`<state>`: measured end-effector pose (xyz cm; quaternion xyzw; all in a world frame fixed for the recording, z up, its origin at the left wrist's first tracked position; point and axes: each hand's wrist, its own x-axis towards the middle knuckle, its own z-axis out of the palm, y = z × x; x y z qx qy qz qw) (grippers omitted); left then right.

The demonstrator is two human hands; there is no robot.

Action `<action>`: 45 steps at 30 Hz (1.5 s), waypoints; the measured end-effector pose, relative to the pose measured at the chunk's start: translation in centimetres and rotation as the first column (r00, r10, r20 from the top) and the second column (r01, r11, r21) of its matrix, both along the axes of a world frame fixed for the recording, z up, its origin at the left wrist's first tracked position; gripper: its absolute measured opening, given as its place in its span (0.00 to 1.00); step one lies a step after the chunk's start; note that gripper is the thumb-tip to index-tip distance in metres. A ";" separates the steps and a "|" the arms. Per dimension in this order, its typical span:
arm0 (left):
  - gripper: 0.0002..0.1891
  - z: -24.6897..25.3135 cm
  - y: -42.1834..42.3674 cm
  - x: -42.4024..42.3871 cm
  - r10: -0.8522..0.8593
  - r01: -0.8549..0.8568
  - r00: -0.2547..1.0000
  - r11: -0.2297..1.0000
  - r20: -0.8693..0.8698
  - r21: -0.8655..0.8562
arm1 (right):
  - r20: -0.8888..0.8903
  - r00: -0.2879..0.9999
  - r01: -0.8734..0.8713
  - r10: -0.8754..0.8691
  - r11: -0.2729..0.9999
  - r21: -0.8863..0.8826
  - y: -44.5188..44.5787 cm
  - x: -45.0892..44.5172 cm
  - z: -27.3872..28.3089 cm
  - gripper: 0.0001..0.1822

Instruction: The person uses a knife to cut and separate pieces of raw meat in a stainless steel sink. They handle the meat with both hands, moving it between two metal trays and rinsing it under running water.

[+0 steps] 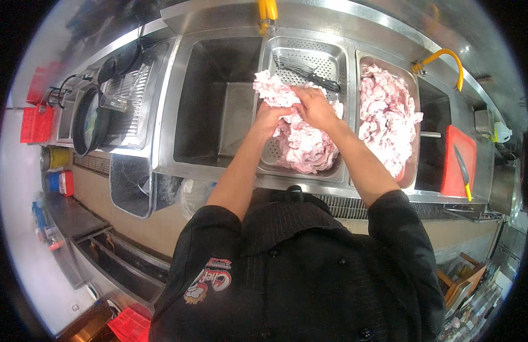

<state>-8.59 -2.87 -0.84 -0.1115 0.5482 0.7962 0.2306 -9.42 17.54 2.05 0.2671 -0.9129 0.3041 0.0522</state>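
Both hands grip a pale pink, frilly piece of raw meat (270, 90), perhaps offal, above a perforated steel pan (304, 47). My left hand (272, 116) holds its near side, thumb pointing right. Across its right side lies my right hand (314, 104), fingers spread over the folds. Below them a heap of the same raw meat (309, 147) fills the near half of the pan. A black-handled knife (324, 81) rests in the pan's far half, beside dark wire-like bars. To the right, a second steel pan (411, 171) holds another large heap of this meat (385, 115).
Yellow taps (268, 13) (450, 53) rise behind the counter. Left of the pan is a deep sink basin (219, 98); beyond it stand a black frying pan (91, 119) and a glass (114, 102). A yellow-handled knife (462, 171) lies on a red cutting board (454, 149) at right.
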 end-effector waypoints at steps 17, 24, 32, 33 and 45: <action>0.27 12.3 2.4 -0.8 -0.369 0.062 0.885 0.697 -0.283 -0.714 | 0.344 0.861 0.459 -0.373 0.862 -0.215 3.2 6.1 5.2 0.28; 0.25 7.1 1.4 -2.9 -0.152 0.006 0.936 0.908 -0.317 -0.418 | 0.526 0.780 0.540 -0.338 0.788 -0.295 3.7 6.7 3.2 0.29; 0.16 9.5 4.5 -1.4 -0.219 0.197 0.975 0.748 0.045 -0.634 | 0.001 0.954 0.296 -0.299 0.945 -0.142 2.3 6.6 6.2 0.27; 0.16 9.0 4.4 -1.7 -0.282 0.218 0.959 0.708 0.014 -0.672 | -0.042 0.958 0.276 -0.283 0.954 -0.119 2.5 6.1 5.6 0.26; 0.22 4.3 4.1 -2.6 -0.491 0.063 0.829 0.555 -0.266 -0.830 | -0.090 0.976 0.166 -0.197 0.947 -0.275 3.2 4.0 2.5 0.19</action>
